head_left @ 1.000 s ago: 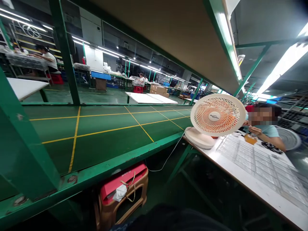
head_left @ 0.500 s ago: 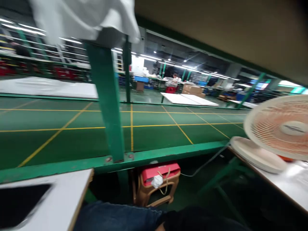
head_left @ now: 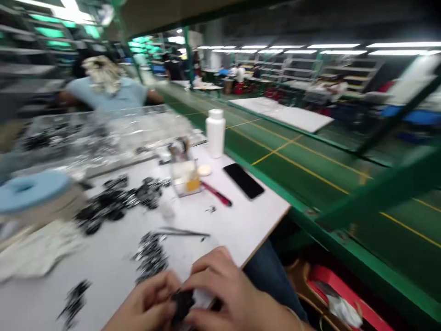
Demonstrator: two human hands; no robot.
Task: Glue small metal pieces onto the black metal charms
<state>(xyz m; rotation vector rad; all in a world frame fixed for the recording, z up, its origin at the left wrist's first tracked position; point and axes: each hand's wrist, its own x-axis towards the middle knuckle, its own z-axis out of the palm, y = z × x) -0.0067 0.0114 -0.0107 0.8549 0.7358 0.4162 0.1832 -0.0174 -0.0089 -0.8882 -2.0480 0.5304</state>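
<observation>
At the bottom middle of the head view, my left hand and my right hand meet over the white table. Between their fingertips is a small black part, blurred, its kind unclear. Both hands pinch it, the left from one side and the right from the other. Just beyond them lie a pile of small shiny dark parts and a pair of tweezers. Another little heap of dark parts is left of my left hand.
Farther back are round black parts, a white bottle, a phone, a red-handled tool and a blue-topped roll. A co-worker sits opposite, behind trays. A green conveyor runs along the right.
The view has swung left, from the conveyor and fan to the white worktable. Both my hands and the black part have come into sight.
</observation>
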